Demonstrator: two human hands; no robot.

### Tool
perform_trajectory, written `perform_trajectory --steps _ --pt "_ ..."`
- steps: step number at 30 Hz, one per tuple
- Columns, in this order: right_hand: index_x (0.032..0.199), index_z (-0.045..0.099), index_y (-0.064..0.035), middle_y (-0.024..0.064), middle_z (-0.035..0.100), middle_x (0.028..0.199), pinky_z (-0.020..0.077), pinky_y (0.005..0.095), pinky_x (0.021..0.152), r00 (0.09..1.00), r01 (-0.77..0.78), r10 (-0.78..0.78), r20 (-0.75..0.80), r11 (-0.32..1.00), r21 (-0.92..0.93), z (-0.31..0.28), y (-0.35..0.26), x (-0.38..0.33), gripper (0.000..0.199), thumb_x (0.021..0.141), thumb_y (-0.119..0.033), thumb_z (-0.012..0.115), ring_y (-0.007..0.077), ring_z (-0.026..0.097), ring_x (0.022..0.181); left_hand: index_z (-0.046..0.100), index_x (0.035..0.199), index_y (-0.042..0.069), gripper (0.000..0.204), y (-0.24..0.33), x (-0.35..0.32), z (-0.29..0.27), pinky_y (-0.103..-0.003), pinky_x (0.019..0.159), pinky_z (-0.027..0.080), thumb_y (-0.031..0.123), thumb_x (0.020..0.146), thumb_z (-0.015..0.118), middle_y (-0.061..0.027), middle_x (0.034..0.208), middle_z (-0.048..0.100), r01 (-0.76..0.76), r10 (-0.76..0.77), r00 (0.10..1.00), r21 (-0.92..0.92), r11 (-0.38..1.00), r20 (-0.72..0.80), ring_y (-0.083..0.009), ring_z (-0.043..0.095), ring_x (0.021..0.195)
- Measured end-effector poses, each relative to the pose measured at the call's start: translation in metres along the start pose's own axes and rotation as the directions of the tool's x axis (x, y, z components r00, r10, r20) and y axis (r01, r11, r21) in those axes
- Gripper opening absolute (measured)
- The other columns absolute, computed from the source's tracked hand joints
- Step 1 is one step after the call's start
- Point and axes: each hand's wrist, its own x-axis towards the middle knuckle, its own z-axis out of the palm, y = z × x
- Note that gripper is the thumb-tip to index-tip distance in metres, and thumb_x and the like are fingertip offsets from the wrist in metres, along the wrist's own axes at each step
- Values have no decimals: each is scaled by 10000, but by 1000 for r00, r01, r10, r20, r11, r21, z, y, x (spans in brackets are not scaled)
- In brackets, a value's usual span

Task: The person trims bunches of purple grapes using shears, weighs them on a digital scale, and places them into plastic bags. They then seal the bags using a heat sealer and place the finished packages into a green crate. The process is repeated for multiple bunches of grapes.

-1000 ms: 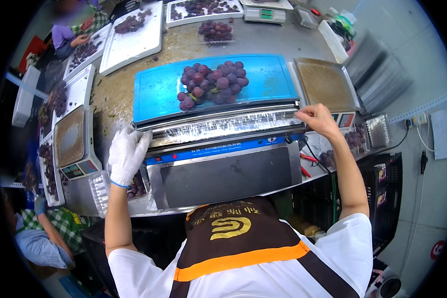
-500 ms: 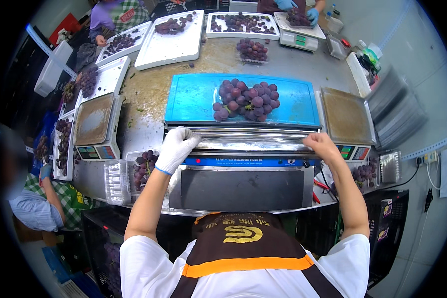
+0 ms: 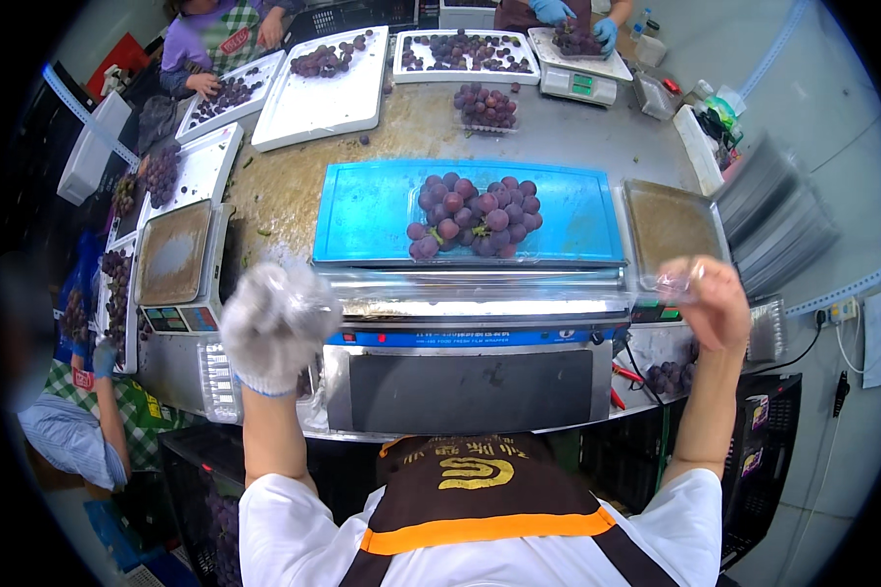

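A shiny sheet of clear plastic film [image 3: 480,285] stretches across the film wrapping machine [image 3: 460,338]. My left hand [image 3: 280,325], in a white knitted glove and blurred by motion, is closed at the film's left end. At the other end my bare right hand [image 3: 712,301] pinches a crumpled edge of the film between thumb and fingers. Behind the film, a clear tray of dark purple grapes [image 3: 475,217] rests on the machine's blue top [image 3: 362,210]. The dark plate [image 3: 470,384] on the machine's near side carries nothing.
Weighing scales [image 3: 172,256] flank the machine, with another scale [image 3: 675,225] at right. White trays of grapes [image 3: 318,103] line the far side. Red-handled pliers [image 3: 625,376] lie by the machine's right edge. Co-workers handle grapes at far left, left and far right.
Both my hands have moved outward from the machine, the left one also nearer me, spreading the film wider. The view has shifted slightly.
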Motion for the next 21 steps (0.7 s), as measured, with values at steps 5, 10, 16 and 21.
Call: perform_trajectory --steps 5,10,16,21 --pt "1049 595 78 213 614 1130 391 401 1018 900 399 -410 -147 911 -103 13 2 99 303 907 -184 537 278 564 1123 605 881 66 213 4 94 11 -380 809 438 245 931 502 -103 934 621 -251 264 955 108 962 -136 -228 568 836" --pt "881 652 -20 49 663 1007 417 261 847 908 158 -269 -320 929 -334 -61 92 196 232 896 -247 606 103 559 942 608 1002 -36 227 -54 179 -81 -288 866 449 168 907 576 -82 965 644 -25 276 930 708 706 -242 -165 590 913" --pt "856 613 -9 8 568 706 384 271 623 925 -133 -141 -354 751 -647 -69 169 203 253 887 -259 616 84 469 688 582 934 -54 245 -91 154 -153 -262 832 472 190 910 587 -91 928 627 366 -49 873 585 723 -486 -154 594 858" --pt "1132 545 17 93 656 845 475 306 702 917 -116 -128 -378 821 -559 -39 190 174 271 909 -137 538 166 597 768 528 1129 -76 343 -103 121 -126 -286 906 459 202 929 547 -137 1089 597 396 -98 841 481 782 -532 -191 574 1005"
